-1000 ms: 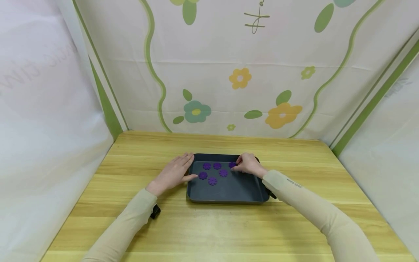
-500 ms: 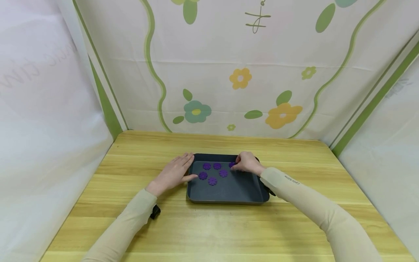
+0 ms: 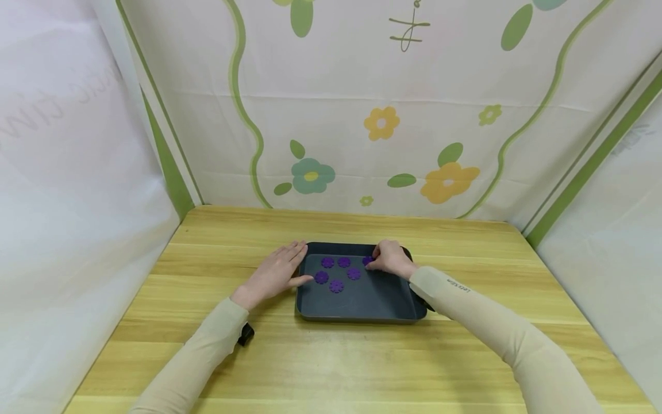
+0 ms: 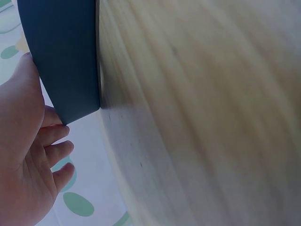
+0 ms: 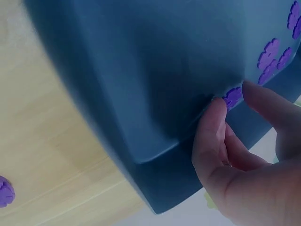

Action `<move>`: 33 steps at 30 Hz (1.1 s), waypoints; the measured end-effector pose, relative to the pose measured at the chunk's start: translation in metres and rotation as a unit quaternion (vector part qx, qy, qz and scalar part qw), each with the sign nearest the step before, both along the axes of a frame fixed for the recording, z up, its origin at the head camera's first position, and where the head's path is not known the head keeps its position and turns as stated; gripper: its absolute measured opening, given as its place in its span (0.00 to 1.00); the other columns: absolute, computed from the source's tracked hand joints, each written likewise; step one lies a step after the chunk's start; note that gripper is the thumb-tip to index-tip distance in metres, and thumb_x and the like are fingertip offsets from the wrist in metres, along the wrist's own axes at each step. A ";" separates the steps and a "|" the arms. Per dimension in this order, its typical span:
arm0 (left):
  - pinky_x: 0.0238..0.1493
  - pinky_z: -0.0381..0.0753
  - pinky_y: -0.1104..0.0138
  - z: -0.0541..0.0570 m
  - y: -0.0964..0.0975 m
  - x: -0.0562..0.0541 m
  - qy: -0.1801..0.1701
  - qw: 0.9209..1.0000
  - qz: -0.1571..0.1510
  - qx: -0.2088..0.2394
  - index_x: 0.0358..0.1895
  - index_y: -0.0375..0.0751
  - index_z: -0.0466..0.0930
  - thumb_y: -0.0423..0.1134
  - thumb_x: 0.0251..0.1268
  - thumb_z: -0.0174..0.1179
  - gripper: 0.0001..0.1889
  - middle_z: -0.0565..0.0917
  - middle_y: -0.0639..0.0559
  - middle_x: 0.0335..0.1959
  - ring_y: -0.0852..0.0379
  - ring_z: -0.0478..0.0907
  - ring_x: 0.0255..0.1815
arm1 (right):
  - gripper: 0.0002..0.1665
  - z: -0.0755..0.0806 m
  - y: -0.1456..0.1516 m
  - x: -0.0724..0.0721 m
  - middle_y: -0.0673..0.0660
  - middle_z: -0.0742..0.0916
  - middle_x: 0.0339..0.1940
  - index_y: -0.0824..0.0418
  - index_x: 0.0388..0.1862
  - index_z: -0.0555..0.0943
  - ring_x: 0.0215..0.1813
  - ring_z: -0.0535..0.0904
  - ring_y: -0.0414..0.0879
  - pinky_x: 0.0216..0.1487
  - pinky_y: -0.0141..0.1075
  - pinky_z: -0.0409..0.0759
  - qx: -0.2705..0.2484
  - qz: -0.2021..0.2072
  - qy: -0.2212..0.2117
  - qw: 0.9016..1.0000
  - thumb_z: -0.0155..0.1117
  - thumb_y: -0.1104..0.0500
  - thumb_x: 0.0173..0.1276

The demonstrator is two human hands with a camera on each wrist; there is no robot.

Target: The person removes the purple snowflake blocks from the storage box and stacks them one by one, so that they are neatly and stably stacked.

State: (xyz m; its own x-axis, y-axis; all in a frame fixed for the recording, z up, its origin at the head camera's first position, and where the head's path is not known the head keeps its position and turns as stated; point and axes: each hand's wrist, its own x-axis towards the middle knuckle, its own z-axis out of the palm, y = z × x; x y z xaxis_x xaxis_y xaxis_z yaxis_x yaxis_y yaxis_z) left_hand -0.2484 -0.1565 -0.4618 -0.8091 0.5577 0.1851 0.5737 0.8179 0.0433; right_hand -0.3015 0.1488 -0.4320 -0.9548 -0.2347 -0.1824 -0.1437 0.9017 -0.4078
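A dark grey rectangular baking tray [image 3: 372, 300] lies on the table, with several purple flower-shaped discs [image 3: 337, 286] on the left part of its floor. My left hand [image 3: 276, 270] rests against the tray's left side, fingers extended at the back corner and thumb over the rim. In the left wrist view, that hand [image 4: 23, 146] touches the tray's outer wall [image 4: 66, 56]. Near the tray's back wall, my right hand [image 3: 393, 259] pinches one purple flower-shaped disc [image 5: 232, 98] between thumb and fingertips, low at the tray floor. The fingers partly hide this disc.
Another purple piece [image 5: 5, 192] lies on the wooden table [image 3: 331, 368] to the tray's right; the right arm hides it in the head view. A small black object [image 3: 246, 334] shows by the left wrist. A floral curtain [image 3: 341, 115] hangs behind the table.
The right wrist and forearm have shifted slightly left, while the fingers stay at the same disc. The left hand and the other discs have not visibly moved.
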 end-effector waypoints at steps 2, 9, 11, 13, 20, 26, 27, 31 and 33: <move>0.76 0.67 0.49 0.001 0.000 0.000 -0.003 1.000 0.001 0.000 0.76 0.34 0.60 0.63 0.70 0.52 0.42 0.63 0.40 0.77 0.43 0.63 0.77 | 0.14 -0.003 0.000 0.000 0.59 0.89 0.30 0.66 0.34 0.87 0.28 0.81 0.44 0.29 0.33 0.80 -0.002 0.001 0.009 1.000 0.76 0.55 0.59; 0.76 0.66 0.49 0.002 0.000 0.001 -0.011 1.000 0.005 -0.001 0.76 0.34 0.59 0.63 0.71 0.52 0.42 0.62 0.40 0.77 0.43 0.62 0.78 | 0.15 -0.007 -0.002 0.002 0.61 0.89 0.37 0.67 0.40 0.86 0.32 0.83 0.45 0.35 0.36 0.84 -0.019 0.008 0.030 0.999 0.75 0.57 0.60; 0.77 0.65 0.49 0.001 0.000 0.001 -0.013 1.000 0.006 -0.001 0.76 0.35 0.59 0.63 0.71 0.52 0.42 0.62 0.41 0.77 0.43 0.61 0.78 | 0.14 -0.007 -0.002 0.002 0.61 0.89 0.36 0.67 0.39 0.86 0.32 0.83 0.45 0.35 0.36 0.84 -0.017 0.012 0.034 0.999 0.74 0.57 0.61; 0.76 0.66 0.49 0.001 0.000 0.001 -0.008 1.000 0.003 0.000 0.76 0.34 0.60 0.63 0.70 0.53 0.42 0.63 0.40 0.77 0.43 0.62 0.78 | 0.12 -0.007 -0.002 0.002 0.60 0.89 0.35 0.66 0.38 0.86 0.30 0.82 0.44 0.34 0.36 0.83 -0.015 0.016 0.034 0.999 0.74 0.58 0.62; 0.76 0.66 0.48 0.002 0.001 0.001 -0.006 1.000 0.001 0.008 0.75 0.33 0.60 0.62 0.70 0.55 0.42 0.64 0.39 0.77 0.42 0.62 0.77 | 0.07 -0.005 -0.004 0.002 0.58 0.88 0.27 0.64 0.30 0.86 0.25 0.77 0.42 0.28 0.31 0.77 -0.002 0.018 0.022 1.000 0.72 0.60 0.63; 0.76 0.66 0.49 0.002 0.001 0.000 -0.010 1.000 0.003 0.005 0.75 0.32 0.60 0.61 0.70 0.55 0.42 0.63 0.38 0.77 0.42 0.62 0.77 | 0.06 -0.003 -0.002 0.002 0.58 0.89 0.29 0.64 0.29 0.87 0.26 0.80 0.42 0.30 0.33 0.81 0.005 0.030 0.010 0.999 0.72 0.61 0.62; 0.76 0.66 0.49 0.002 0.001 0.000 -0.009 1.000 0.003 0.004 0.75 0.32 0.60 0.61 0.70 0.55 0.42 0.63 0.38 0.77 0.41 0.62 0.77 | 0.05 -0.003 -0.002 0.003 0.58 0.89 0.29 0.64 0.29 0.87 0.26 0.81 0.43 0.31 0.34 0.82 0.006 0.035 0.010 0.999 0.71 0.61 0.62; 0.76 0.65 0.49 0.002 0.001 0.000 -0.010 1.000 0.003 0.003 0.75 0.32 0.60 0.61 0.70 0.54 0.42 0.63 0.38 0.77 0.42 0.62 0.77 | 0.05 -0.004 0.001 0.003 0.58 0.90 0.30 0.63 0.29 0.88 0.27 0.82 0.44 0.34 0.36 0.85 0.008 0.054 0.011 0.998 0.70 0.63 0.62; 0.77 0.65 0.49 0.003 0.001 0.000 -0.013 1.000 0.003 0.005 0.75 0.33 0.60 0.61 0.71 0.54 0.42 0.63 0.38 0.77 0.42 0.62 0.78 | 0.04 -0.003 0.002 0.003 0.59 0.90 0.32 0.63 0.30 0.88 0.28 0.83 0.44 0.35 0.37 0.85 0.008 0.056 0.010 0.998 0.69 0.63 0.62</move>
